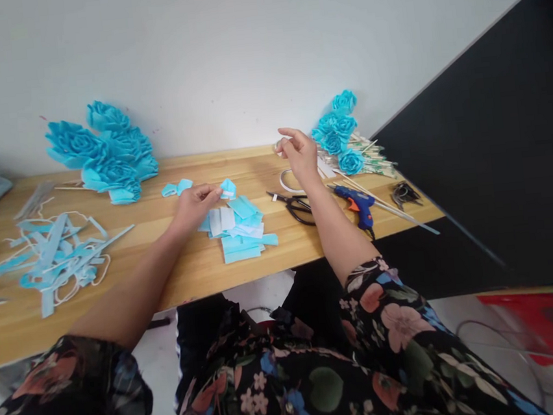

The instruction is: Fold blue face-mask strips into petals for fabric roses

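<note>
My left hand (197, 205) is closed in a pinch on a folded blue fabric piece (228, 187) with a white strip along its lower edge. Just below it lies a loose pile of cut blue and white fabric pieces (242, 229). Two more folded blue pieces (177, 188) rest behind the left hand. Raised above the table, my right hand (299, 154) has its index finger lifted and the other fingers curled toward the thumb. Something pale shows at those fingertips, too small to name. A white tape roll (289, 181) and black-handled scissors (298, 210) lie beside the right forearm.
Blue fabric roses (109, 148) stand at the back left, smaller ones (337, 130) at the back right by wrapped sticks (374, 159). A blue glue gun (360, 207) lies right of my forearm. Mask straps and offcuts (60, 254) heap at left. A wall (223, 62) closes the back.
</note>
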Available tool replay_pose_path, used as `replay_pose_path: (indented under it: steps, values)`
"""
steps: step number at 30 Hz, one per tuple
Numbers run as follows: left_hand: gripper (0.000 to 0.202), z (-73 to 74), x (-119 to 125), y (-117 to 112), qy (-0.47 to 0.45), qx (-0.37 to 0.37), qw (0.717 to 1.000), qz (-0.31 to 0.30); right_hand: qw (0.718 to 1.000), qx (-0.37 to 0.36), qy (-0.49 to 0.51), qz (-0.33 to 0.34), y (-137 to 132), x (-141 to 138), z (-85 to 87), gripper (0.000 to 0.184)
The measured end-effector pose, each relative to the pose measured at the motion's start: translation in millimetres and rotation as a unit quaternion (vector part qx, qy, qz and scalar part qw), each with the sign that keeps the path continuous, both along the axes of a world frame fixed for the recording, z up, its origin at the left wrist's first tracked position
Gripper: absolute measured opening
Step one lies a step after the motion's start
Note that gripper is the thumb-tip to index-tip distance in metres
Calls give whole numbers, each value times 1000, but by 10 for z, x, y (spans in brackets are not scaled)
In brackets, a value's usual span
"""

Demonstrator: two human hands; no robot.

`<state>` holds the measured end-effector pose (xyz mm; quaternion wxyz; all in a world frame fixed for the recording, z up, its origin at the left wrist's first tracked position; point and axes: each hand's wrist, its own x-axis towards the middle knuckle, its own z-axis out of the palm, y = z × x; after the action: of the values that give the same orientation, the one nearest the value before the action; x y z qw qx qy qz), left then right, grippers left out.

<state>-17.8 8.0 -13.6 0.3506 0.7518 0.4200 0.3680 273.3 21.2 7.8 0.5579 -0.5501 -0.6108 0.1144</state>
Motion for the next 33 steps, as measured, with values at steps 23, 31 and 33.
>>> replay_pose_path:
  steps: [23, 31, 33]
  values:
    - [41, 166, 23, -149, -39, 175, 984, 17, 848, -192, -478, 125, -733, 106, 503, 19]
    - [29, 230, 96, -320, -24, 141, 979, -144, 873, -107, -396, 264, -822, -610, 840, 14]
    - [28, 214, 105, -308, -41, 87, 984, -151, 886, -76, -379, 254, -817, -630, 835, 14]
